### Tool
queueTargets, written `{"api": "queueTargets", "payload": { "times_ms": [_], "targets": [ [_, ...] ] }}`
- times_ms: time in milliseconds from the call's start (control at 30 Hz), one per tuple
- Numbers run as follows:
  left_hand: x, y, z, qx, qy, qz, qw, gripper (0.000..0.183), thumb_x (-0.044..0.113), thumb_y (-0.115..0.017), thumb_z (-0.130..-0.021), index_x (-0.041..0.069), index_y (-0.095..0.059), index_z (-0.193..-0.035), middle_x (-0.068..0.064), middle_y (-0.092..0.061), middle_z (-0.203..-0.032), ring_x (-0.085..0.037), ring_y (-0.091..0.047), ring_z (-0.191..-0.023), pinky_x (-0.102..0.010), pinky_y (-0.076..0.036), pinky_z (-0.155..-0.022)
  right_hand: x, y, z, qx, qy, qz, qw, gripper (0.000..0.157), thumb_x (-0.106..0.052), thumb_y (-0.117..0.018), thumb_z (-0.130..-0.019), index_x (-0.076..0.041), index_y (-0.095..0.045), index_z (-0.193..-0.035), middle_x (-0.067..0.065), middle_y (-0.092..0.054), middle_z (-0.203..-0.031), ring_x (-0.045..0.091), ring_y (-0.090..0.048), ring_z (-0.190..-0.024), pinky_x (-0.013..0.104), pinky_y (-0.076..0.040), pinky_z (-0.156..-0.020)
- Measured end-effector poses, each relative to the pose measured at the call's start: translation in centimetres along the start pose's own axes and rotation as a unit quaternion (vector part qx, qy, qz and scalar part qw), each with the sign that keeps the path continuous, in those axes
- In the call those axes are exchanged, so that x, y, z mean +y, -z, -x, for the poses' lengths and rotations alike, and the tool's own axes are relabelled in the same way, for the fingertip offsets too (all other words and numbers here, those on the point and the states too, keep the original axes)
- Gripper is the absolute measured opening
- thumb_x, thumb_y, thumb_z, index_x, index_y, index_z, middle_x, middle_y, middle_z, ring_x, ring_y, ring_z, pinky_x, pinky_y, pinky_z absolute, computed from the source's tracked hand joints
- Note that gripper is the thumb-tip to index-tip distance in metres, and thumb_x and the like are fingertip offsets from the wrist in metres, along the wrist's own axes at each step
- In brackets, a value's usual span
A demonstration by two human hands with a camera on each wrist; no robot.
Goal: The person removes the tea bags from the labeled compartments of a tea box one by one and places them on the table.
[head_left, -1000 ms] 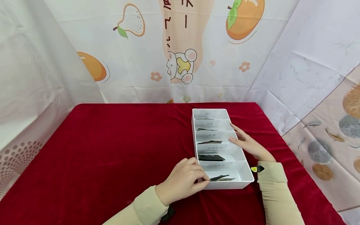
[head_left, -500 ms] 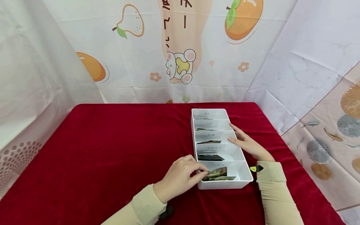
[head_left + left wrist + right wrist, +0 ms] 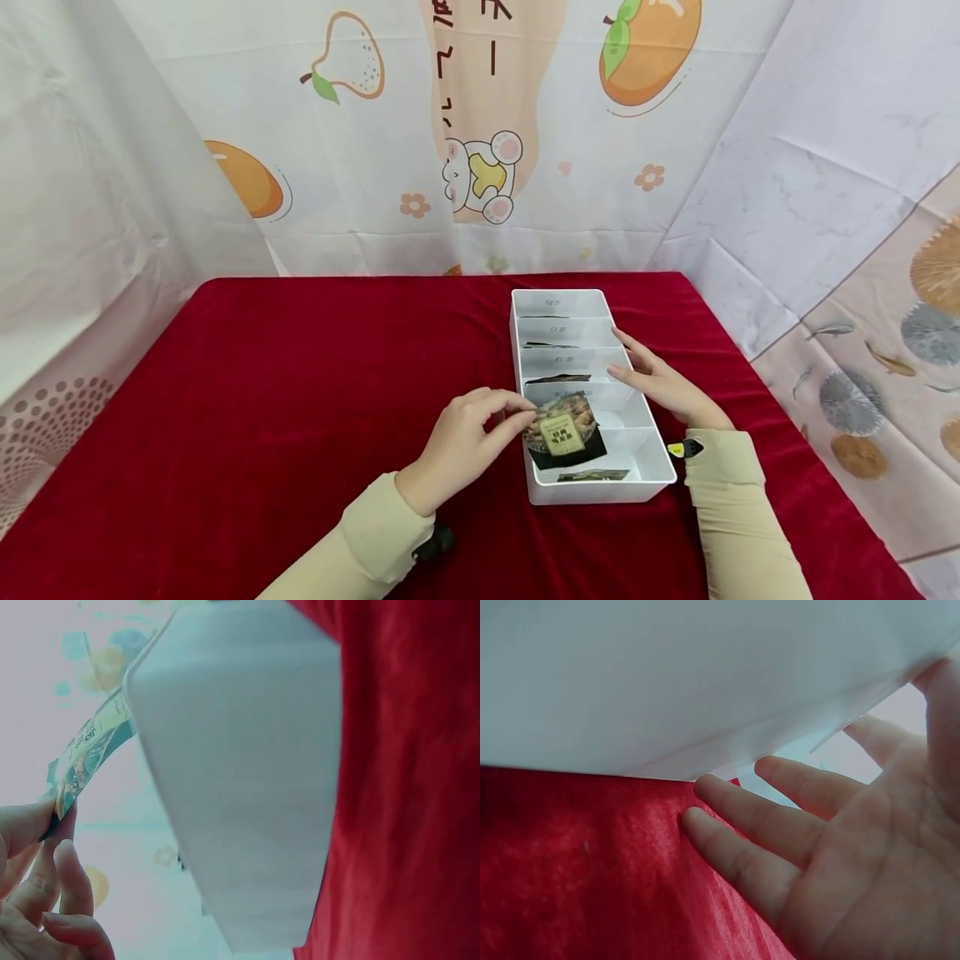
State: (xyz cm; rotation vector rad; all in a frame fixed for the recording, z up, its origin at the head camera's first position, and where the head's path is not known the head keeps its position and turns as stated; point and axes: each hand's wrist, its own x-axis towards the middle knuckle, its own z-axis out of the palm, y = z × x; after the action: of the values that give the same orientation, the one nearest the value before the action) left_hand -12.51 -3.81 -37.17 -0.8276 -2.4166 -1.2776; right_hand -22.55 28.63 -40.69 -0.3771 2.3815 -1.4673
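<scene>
Between thumb and fingertips, my left hand (image 3: pixel 468 442) pinches the corner of a dark printed sachet (image 3: pixel 561 432) with a pale yellow-green label. In the head view the sachet is over the near compartments of a white divided box (image 3: pixel 588 493). The left wrist view shows the pinched sachet (image 3: pixel 90 746) beside the box's wall (image 3: pixel 240 772). My right hand (image 3: pixel 671 392) rests against the box's right side with fingers extended. Its straight fingers (image 3: pixel 750 817) touch or nearly touch the white wall in the right wrist view. Another sachet (image 3: pixel 592 476) lies in the nearest compartment.
Dark flat packets (image 3: pixel 558 380) stand in the farther compartments, whose dividers bear printed labels. Under the box is a red cloth (image 3: pixel 300 417) covering the table. A printed curtain (image 3: pixel 360 167) hangs behind it, and more sheeting hangs at both sides.
My left hand has lifted the sachet out of the nearest compartment, moving up and slightly left. The sachet's printed face has turned into view. My right hand has stayed at the box's side.
</scene>
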Motion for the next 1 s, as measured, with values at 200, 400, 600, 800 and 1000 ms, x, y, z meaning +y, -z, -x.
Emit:
{"api": "queueTargets", "payload": {
  "times_ms": [200,400,600,800,1000],
  "targets": [
    [-0.8,1.4,-1.7,-0.01,0.031,0.059,0.9977,0.011,0.016,-0.069,-0.094,0.015,-0.074,-0.104,0.004,-0.076,-0.097,-0.007,-0.065,-0.079,-0.028,-0.054,-0.073,0.0,0.0,0.1,0.004,0.012,0.014,1.0,0.076,-0.026,-0.054,-0.103,-0.021,-0.006,-0.161,0.032,-0.032,-0.154,0.04,-0.05,-0.128,0.047,-0.045,-0.1],
    [-1.5,3.0,-3.2,-0.029,0.069,0.075,0.9944,0.014,0.017,-0.064,-0.098,0.016,-0.071,-0.109,0.003,-0.073,-0.09,-0.011,-0.058,-0.064,-0.029,-0.051,-0.061,-0.1,-0.1,0.2,0.005,0.02,0.011,1.0,0.077,-0.023,-0.056,-0.102,-0.022,-0.007,-0.161,0.032,-0.034,-0.153,0.041,-0.049,-0.129,0.05,-0.044,-0.101],
    [-2.8,4.4,-5.2,-0.031,0.114,0.065,0.9908,0.016,0.021,-0.064,-0.098,0.016,-0.071,-0.11,0.002,-0.071,-0.086,-0.014,-0.059,-0.065,-0.03,-0.053,-0.063,-0.2,0.0,0.0,0.008,0.017,0.006,1.0,0.078,-0.023,-0.057,-0.101,-0.021,-0.007,-0.161,0.031,-0.034,-0.152,0.034,-0.053,-0.125,0.039,-0.047,-0.096],
    [-5.2,5.6,-7.4,-0.036,0.163,0.054,0.9846,0.017,0.024,-0.065,-0.097,0.015,-0.072,-0.109,-0.002,-0.072,-0.089,-0.027,-0.06,-0.069,-0.031,-0.051,-0.064,-0.2,0.0,0.0,0.005,0.014,-0.003,1.0,0.078,-0.024,-0.057,-0.101,-0.022,-0.007,-0.161,0.031,-0.034,-0.152,0.022,-0.058,-0.117,0.032,-0.049,-0.091],
    [-8.7,5.9,-8.9,-0.052,0.222,0.029,0.9732,0.02,0.029,-0.064,-0.098,0.016,-0.072,-0.111,-0.004,-0.073,-0.102,-0.033,-0.064,-0.089,-0.032,-0.049,-0.071,0.1,0.0,0.0,0.002,0.009,-0.003,1.0,0.077,-0.024,-0.056,-0.102,-0.022,-0.006,-0.161,0.03,-0.035,-0.152,0.013,-0.058,-0.113,0.028,-0.05,-0.09]
  ]
}}
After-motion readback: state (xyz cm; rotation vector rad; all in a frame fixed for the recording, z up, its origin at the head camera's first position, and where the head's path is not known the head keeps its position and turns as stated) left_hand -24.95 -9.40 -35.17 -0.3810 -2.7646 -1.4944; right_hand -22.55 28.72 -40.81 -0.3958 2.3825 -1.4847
